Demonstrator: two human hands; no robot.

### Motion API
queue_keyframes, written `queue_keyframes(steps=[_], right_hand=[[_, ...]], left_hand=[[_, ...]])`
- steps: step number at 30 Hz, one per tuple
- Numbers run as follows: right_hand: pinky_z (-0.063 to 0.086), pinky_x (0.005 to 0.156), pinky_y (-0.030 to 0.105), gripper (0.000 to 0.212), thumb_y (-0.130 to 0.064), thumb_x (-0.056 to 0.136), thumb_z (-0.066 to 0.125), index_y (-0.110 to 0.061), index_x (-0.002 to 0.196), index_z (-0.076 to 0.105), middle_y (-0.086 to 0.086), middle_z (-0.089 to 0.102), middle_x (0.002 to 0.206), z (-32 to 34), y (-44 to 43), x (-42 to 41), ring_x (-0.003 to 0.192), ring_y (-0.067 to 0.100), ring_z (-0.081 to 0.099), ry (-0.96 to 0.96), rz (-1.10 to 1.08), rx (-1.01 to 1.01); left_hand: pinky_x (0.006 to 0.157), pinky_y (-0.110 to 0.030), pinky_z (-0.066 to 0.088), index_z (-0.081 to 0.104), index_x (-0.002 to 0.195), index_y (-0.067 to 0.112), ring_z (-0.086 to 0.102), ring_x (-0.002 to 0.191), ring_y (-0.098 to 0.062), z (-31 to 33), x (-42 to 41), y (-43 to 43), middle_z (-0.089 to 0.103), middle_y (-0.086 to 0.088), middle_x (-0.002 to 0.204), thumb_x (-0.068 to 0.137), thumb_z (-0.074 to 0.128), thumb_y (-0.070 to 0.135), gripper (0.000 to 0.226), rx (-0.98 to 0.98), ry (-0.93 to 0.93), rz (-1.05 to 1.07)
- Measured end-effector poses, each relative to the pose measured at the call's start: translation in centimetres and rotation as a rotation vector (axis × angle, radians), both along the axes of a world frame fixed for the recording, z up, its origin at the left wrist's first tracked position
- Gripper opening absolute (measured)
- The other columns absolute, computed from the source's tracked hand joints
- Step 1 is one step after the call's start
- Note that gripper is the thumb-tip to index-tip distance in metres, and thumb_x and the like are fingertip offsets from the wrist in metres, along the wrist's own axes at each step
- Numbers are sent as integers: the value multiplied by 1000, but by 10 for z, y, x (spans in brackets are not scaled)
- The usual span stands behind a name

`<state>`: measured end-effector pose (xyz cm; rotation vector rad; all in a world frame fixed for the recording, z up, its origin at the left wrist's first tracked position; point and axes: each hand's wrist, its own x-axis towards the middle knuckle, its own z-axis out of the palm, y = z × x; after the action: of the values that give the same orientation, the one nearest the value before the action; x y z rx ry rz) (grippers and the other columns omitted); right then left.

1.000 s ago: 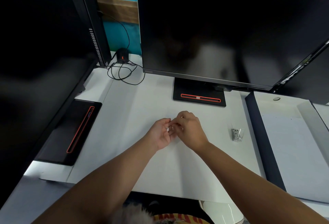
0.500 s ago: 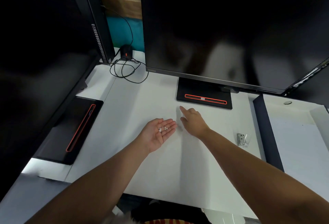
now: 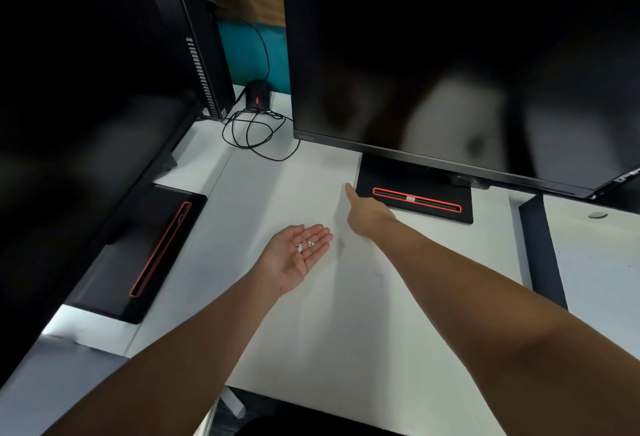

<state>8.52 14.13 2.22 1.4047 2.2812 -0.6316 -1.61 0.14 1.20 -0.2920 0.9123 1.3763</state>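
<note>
Parting from the left hand (image 3: 294, 259), the right hand (image 3: 367, 217) now points just beside the monitor base (image 3: 415, 176), forefinger out, rest curled, probably seeking another piece. Short of that base, the left hand lies spread, cradling about 3 white pieces (image 3: 306, 245).

white desk (image 3: 329, 314), centre monitor base (image 3: 398, 176), left monitor base (image 3: 138, 252), coiled cable (image 3: 254, 116)

Small white pieces (image 3: 306, 245) (kind unclear) lie loose, clustered on upturned left hand (image 3: 294, 261), near finger bases.
</note>
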Motion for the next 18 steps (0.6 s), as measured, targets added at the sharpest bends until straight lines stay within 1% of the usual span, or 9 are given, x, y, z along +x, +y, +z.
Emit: queue_keyframes(steps=[3, 7, 9, 11, 13, 14, 16, 17, 18], right_hand=[[44, 57, 32, 79, 2, 89, 35, -30, 151, -2, 10, 54, 90, -2, -1, -2, 75, 23, 54, -28, 15, 14], [46, 62, 33, 80, 2, 88, 35, -30, 152, -1, 10, 56, 93, -9, 0, -1, 79, 24, 56, -21, 28, 37], [47, 65, 33, 77, 1, 89, 35, -27, 152, 2, 12, 59, 106, -13, -1, 1, 88, 26, 57, 7, 33, 65], [46, 70, 34, 73, 0, 89, 36, -24, 152, 8, 12, 55, 121, -15, -6, 6, 101, 29, 57, 32, 48, 109], [48, 74, 35, 65, 1, 89, 37, -19, 148, 21, 12, 54, 123, -19, -10, 13, 105, 30, 57, 84, 50, 153], [48, 75, 35, 55, 0, 90, 36, -16, 142, 33, 12, 55, 120, -22, -11, 17, 103, 31, 58, 135, 47, 177], [46, 69, 32, 25, -7, 93, 36, -10, 110, 54, 11, 55, 102, -28, -12, 23, 91, 30, 59, 269, 37, 234], [43, 64, 30, 17, -9, 94, 37, -9, 93, 54, 9, 52, 93, -31, -13, 25, 82, 29, 57, 323, 29, 259], [42, 62, 30, 17, -9, 94, 38, -8, 85, 53, 8, 51, 88, -33, -14, 26, 77, 28, 55, 359, 24, 283]], left_hand=[[82, -35, 58, 63, 102, -8, 73, 85, -27, 0, -1, 1, 74, -18, 95, 96, 45, 15, 29, -6, 7, 8], [85, -36, 55, 63, 102, -8, 73, 86, -27, 1, 1, 2, 74, -18, 95, 96, 45, 15, 29, -9, 7, 7], [83, -35, 54, 63, 102, -8, 72, 88, -27, 2, 1, 3, 73, -19, 95, 96, 45, 14, 29, -12, 7, 10], [82, -36, 53, 63, 102, -8, 71, 90, -27, 3, 1, 5, 73, -19, 95, 97, 45, 15, 29, -13, 7, 9], [82, -36, 53, 63, 102, -8, 69, 93, -28, 3, 1, 5, 73, -19, 95, 97, 45, 15, 30, -10, 3, 3], [83, -36, 52, 63, 102, -8, 68, 95, -28, 3, 1, 6, 73, -19, 96, 97, 44, 15, 30, -7, 1, 1], [86, -38, 50, 63, 102, -8, 66, 98, -28, 3, 2, 7, 72, -19, 96, 97, 44, 15, 30, -3, -4, -4], [87, -38, 50, 63, 102, -8, 66, 99, -28, 3, 3, 8, 72, -19, 97, 97, 44, 15, 30, -2, -6, -5], [88, -38, 49, 63, 103, -8, 66, 99, -28, 3, 4, 9, 72, -19, 98, 97, 44, 15, 30, -2, -8, -7]])
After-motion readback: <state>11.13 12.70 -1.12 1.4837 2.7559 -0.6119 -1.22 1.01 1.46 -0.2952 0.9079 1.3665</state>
